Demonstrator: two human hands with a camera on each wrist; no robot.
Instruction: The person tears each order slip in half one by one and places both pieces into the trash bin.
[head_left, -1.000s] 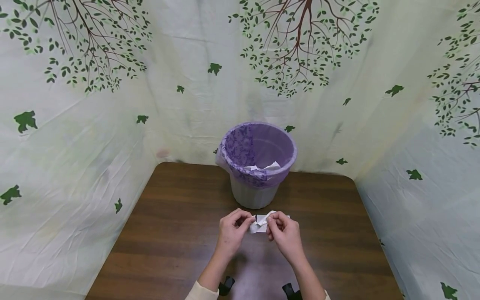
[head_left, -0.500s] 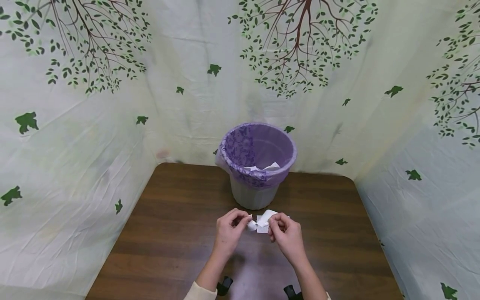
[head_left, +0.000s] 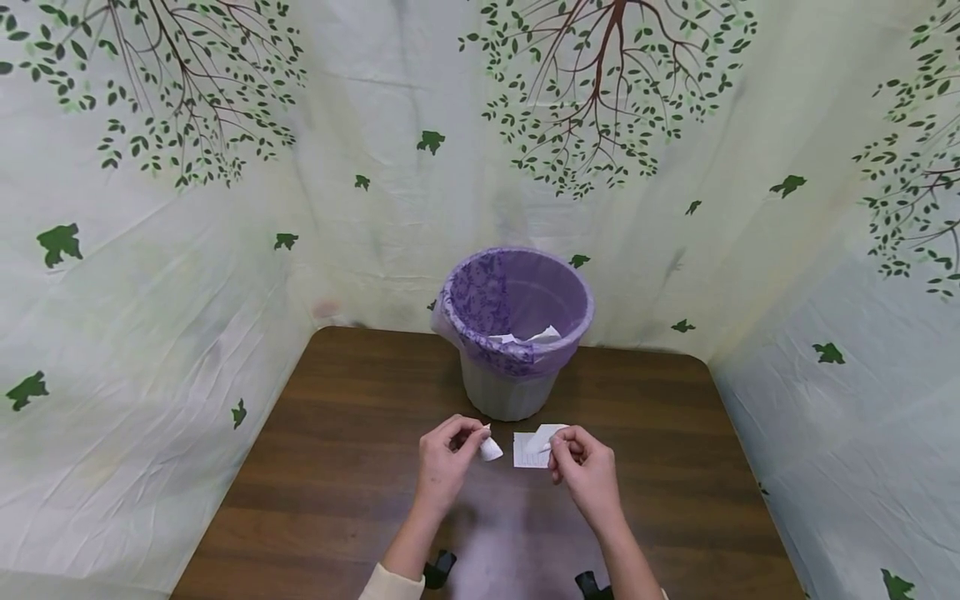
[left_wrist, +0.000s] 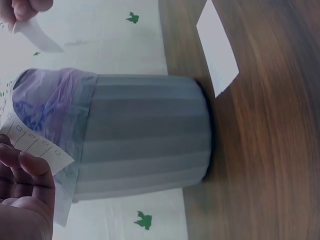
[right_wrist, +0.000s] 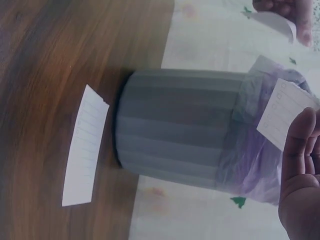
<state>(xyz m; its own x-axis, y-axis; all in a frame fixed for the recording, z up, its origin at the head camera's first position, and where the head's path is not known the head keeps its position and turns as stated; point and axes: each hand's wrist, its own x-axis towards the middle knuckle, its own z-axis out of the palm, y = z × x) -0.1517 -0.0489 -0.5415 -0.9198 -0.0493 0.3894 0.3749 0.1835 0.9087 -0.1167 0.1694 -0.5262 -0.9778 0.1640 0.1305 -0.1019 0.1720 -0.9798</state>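
Observation:
My left hand (head_left: 442, 460) pinches a small white piece of paper (head_left: 491, 450) between thumb and fingertips, held above the table. In the left wrist view this paper piece (left_wrist: 37, 146) shows printed lines and little boxes. To the right, my right hand (head_left: 589, 471) pinches another paper piece (head_left: 545, 435), also printed in the right wrist view, where it overlaps the bin's liner. The two pieces are apart. Under the right-hand piece, a white printed paper slip (head_left: 524, 456) lies flat on the table; the right wrist view shows the slip (right_wrist: 85, 150) whole.
Just beyond the hands stands a grey trash bin (head_left: 506, 396) with a purple patterned liner (head_left: 517, 360) folded over its rim. White paper scraps (head_left: 545, 335) lie inside. The brown wooden table (head_left: 337, 467) is bordered by a white leaf-print cloth (head_left: 360, 250).
The paper between the hands has come apart into two pieces. My left hand has moved left and my right hand right, each with its own piece, showing more of the slip below.

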